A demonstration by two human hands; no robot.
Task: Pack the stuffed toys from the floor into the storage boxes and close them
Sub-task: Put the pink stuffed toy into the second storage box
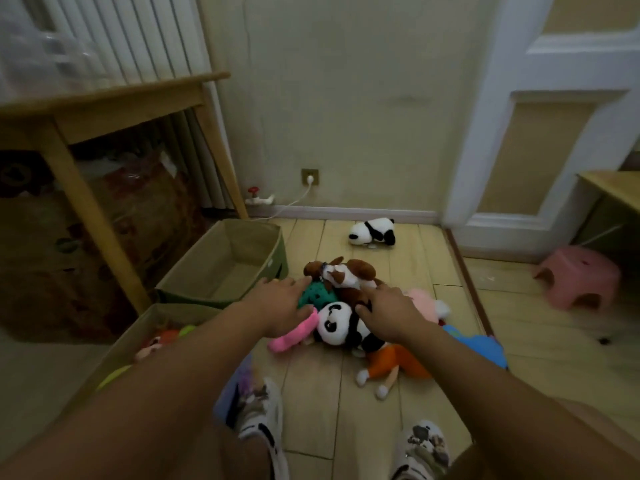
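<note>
- The heap of soft plush toys [349, 306] lies on the wooden floor straight ahead, under both hands.
- Left hand [282, 306] spread flat on the teal toy [317, 294]; right hand [386, 311] loosely open on the black-and-white panda [334, 323]; neither grips anything.
- The empty olive fabric box [225, 265] stands left of the heap, nearer the left hand.

A home room: wooden floor [363, 393], radiator [138, 39], wall socket [310, 177], pink stool [578, 277].

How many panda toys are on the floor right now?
2: one panda in the pile between the hands, another panda alone by the wall. The pile may hide more.
</note>
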